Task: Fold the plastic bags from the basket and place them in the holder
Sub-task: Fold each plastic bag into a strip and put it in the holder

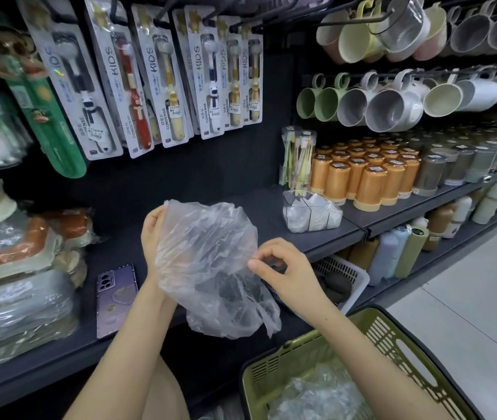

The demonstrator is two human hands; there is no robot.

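A clear, crumpled plastic bag (211,265) hangs in the air above the dark shelf. My left hand (151,234) grips its upper left edge, partly hidden behind the film. My right hand (283,271) pinches the bag's right edge with thumb and fingertips. The green basket (408,356) sits at the lower right with more crumpled clear bags (317,395) inside. A clear divided holder (311,213) stands on the shelf to the right, with folded white bags in its compartments.
A purple phone (117,298) lies on the shelf left of my arms. Wrapped goods are stacked at the left. Orange canisters (362,177) and hanging mugs fill the right side. A white slotted basket (347,277) sits on the lower shelf.
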